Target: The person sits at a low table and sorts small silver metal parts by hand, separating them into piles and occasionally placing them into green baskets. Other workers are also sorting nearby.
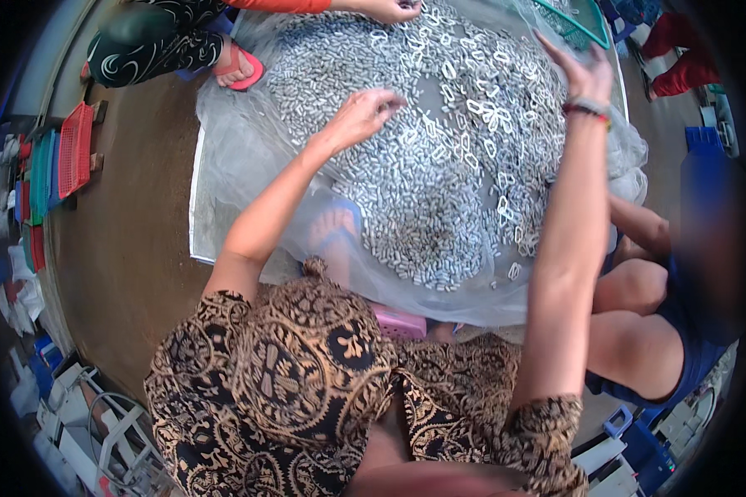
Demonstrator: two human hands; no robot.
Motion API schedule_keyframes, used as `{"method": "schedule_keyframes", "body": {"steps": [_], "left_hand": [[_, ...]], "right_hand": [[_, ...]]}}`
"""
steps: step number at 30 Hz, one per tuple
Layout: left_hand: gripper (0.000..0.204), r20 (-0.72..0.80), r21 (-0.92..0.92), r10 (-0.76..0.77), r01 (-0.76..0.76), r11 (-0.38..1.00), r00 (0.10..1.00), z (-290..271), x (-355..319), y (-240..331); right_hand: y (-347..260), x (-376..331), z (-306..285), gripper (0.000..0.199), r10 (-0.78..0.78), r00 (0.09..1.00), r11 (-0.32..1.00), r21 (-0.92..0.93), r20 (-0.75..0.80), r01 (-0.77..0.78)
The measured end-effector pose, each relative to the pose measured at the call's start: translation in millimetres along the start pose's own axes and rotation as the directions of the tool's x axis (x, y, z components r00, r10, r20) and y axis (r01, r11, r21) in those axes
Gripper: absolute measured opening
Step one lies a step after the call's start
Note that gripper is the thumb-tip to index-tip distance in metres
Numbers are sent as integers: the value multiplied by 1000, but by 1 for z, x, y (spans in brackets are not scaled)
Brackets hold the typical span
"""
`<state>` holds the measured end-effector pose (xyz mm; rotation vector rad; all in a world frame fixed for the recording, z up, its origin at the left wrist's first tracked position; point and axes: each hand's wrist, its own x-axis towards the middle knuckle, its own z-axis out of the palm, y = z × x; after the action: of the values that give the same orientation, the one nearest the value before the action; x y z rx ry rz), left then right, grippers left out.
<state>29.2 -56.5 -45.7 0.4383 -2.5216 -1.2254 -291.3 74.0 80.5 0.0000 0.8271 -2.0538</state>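
Note:
A wide heap of small silvery oblong pieces (427, 219) lies on a translucent plastic sheet (240, 157). Scattered among them, mostly to the right and far side, are larger pale oval rings (489, 112) that look like links. Over the middle of the heap is my left hand (360, 120), its fingers curled in and slightly blurred; whatever may be between the fingertips is too small to make out. My right hand (587, 76) is raised at the far right of the heap, thumb and fingers apart, close to a green mesh basket (584, 33).
Another person's hand (389, 10) reaches over the far edge of the heap, beside a foot in a red flip-flop (242, 68). Close on my right sits a person with bare knees (638, 286). Red and green baskets (75, 149) stand at the left wall. A pink stool (399, 322) shows below the sheet.

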Motion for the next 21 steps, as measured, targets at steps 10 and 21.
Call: {"method": "schedule_keyframes", "body": {"steps": [10,21], "left_hand": [[19,216,414,136,-217,884,967,114,42,-43],[32,277,-906,-424,382,183,862,42,4,-35]], "right_hand": [[111,-36,-130,49,-71,996,136,-990,-47,-37],[197,-126,-184,24,-217,952,482,-872,-215,-87]]}}
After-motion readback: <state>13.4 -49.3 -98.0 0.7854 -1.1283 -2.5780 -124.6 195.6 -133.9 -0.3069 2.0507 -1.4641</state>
